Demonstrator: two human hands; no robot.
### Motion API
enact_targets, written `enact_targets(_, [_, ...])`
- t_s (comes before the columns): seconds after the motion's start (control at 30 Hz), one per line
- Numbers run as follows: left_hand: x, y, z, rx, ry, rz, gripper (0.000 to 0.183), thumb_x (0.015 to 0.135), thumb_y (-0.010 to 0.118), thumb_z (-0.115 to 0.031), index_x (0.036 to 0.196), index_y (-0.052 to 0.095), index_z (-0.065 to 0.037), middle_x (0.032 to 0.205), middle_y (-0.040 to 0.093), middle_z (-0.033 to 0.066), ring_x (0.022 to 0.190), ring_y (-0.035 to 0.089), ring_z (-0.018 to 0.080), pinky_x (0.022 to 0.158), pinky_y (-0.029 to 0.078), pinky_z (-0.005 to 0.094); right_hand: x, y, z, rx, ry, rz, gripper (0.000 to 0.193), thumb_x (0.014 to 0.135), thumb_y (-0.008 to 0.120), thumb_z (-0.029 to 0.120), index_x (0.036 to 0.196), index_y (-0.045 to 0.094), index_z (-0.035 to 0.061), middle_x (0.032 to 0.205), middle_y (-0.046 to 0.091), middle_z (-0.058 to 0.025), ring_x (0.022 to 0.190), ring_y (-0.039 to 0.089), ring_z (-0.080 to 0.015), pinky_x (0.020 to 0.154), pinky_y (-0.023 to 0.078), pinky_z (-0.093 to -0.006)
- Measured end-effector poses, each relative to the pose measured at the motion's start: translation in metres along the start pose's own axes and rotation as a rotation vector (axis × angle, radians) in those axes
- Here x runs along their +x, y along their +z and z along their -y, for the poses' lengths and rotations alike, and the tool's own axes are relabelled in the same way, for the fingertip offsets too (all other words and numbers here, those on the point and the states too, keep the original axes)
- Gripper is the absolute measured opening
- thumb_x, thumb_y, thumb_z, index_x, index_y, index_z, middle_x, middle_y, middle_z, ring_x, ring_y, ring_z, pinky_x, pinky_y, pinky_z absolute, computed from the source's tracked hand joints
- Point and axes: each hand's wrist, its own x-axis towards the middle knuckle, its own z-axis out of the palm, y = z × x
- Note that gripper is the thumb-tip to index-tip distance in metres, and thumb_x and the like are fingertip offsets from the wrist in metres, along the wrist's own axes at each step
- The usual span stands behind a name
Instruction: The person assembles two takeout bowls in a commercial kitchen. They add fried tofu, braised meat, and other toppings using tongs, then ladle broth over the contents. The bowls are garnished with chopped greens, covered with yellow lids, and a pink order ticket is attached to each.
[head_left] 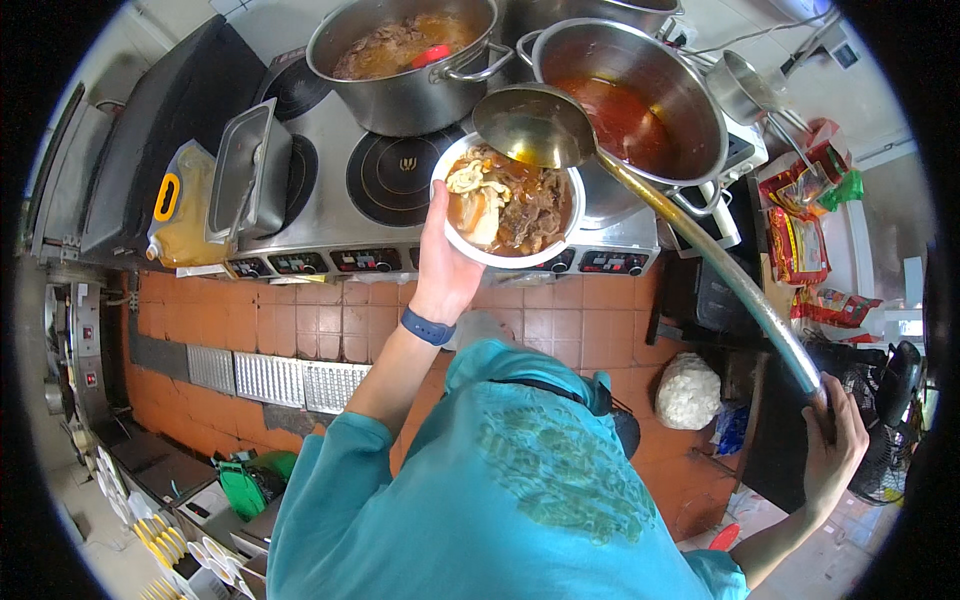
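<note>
My left hand [445, 260] holds a white bowl [478, 252] from its left side and from below, in front of the pots. Sliced brown meat [530, 205] fills its right part, and pale yellowish pieces lie on the left. At the far right, my right hand [838, 440] is closed around the end of a long-handled metal ladle [700, 240]. The ladle's head hangs over the bowl's far edge, with yellowish liquid in it. Just beyond stands a big steel pot [705, 120] of red, oily broth. Whether the ladle touches the bowl cannot be seen.
Another steel pot [395, 108] holds meat in broth with a red object. Left of it are a metal container [262, 210] and a yellow-handled plastic jug [185, 210]. Red packages [797, 245] sit at the right, and a white sack [688, 390] stands on the tiled floor.
</note>
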Motion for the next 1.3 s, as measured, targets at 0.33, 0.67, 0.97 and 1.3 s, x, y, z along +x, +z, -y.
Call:
enact_targets(0.33, [0.003, -0.001, 0.002, -0.005, -0.016, 0.011, 0.057, 0.103, 0.046, -0.048, 0.146, 0.041, -0.010, 0.146, 0.049, 0.0077, 0.135, 0.047, 0.0244, 0.112, 0.038, 0.0419, 0.023, 0.016, -0.024, 0.629, 0.379, 0.213, 0.062, 0.086, 0.072, 0.048, 0.120, 0.063, -0.0028, 0.088, 0.061, -0.0032, 0.074, 0.054, -0.0106, 0.067, 0.042, -0.0246])
enact_targets(0.67, [-0.015, -0.015, 0.008, 0.007, -0.173, 0.011, 0.058, 0.104, 0.044, -0.048, 0.146, 0.041, -0.009, 0.146, 0.050, 0.0083, 0.135, 0.047, 0.0252, 0.113, 0.037, 0.0432, 0.128, 0.073, 0.033, -0.288, -0.029, -0.187, 0.039, 0.084, 0.070, 0.009, 0.123, 0.065, 0.0098, 0.098, 0.070, -0.0147, 0.087, 0.069, -0.0319, 0.078, 0.055, -0.0409])
enact_targets(0.97, [-0.015, -0.029, 0.007, 0.085, -0.313, 0.046, 0.058, 0.104, 0.042, -0.048, 0.148, 0.040, -0.009, 0.149, 0.047, 0.0088, 0.137, 0.044, 0.0271, 0.115, 0.035, 0.0464, 0.187, 0.076, 0.075, -0.309, 0.033, 0.055, 0.016, 0.081, 0.071, 0.013, 0.095, 0.073, 0.0047, 0.081, 0.071, -0.0161, 0.082, 0.071, -0.0320, 0.075, 0.056, -0.0428])
enact_targets(1.3, [-0.009, -0.049, -0.005, 0.199, -0.623, 0.173, 0.059, 0.104, 0.043, -0.047, 0.147, 0.041, -0.007, 0.146, 0.050, 0.0100, 0.133, 0.049, 0.0278, 0.113, 0.038, 0.0452, 0.228, 0.063, 0.107, 0.217, 0.455, 0.296, 0.029, 0.093, 0.062, 0.029, 0.099, 0.075, 0.0033, 0.078, 0.073, -0.0107, 0.071, 0.070, -0.0226, 0.071, 0.057, -0.0338])
